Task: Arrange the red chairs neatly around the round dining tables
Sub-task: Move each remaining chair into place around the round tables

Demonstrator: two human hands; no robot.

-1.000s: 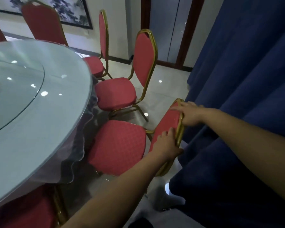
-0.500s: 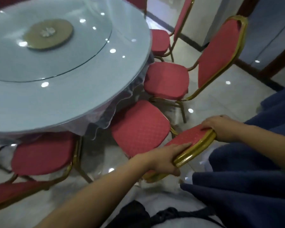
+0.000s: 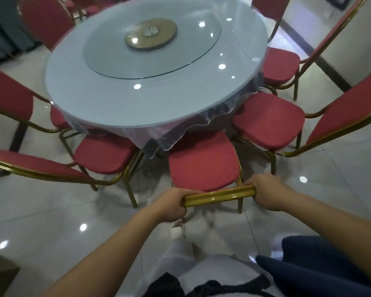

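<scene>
- Both hands are closed round the gold top rail [image 3: 220, 196] of the red chair [image 3: 204, 163] nearest the camera. The left hand [image 3: 171, 203] is at one end and the right hand [image 3: 267, 192] at the other, fingers wrapped over the tube.
- Why the ends and not the middle?
- Steering, I'd guess. A grip at each corner lets the person square the back to the round surface [image 3: 137, 103] and push straight. The chair stands on the floor [image 3: 51, 221] with the front of its seat under the clear plastic cover [image 3: 174, 136] that hangs from the rim, so it looks nearly home.
- And the neighbours?
- The left seat [image 3: 104, 154] and the right seat [image 3: 268, 121] also tuck under the rim, just beside this one. The held chair sits between them, which probably explains the two-handed hold: a skewed push could knock a frame.
- Anything on top?
- A glass turntable [image 3: 107, 58] with a brass hub [image 3: 150, 33]; nothing else I can make out.
- Any brand, label, writing?
- None readable. The hub shows a flower-like pattern, no letters that I can tell.
</scene>
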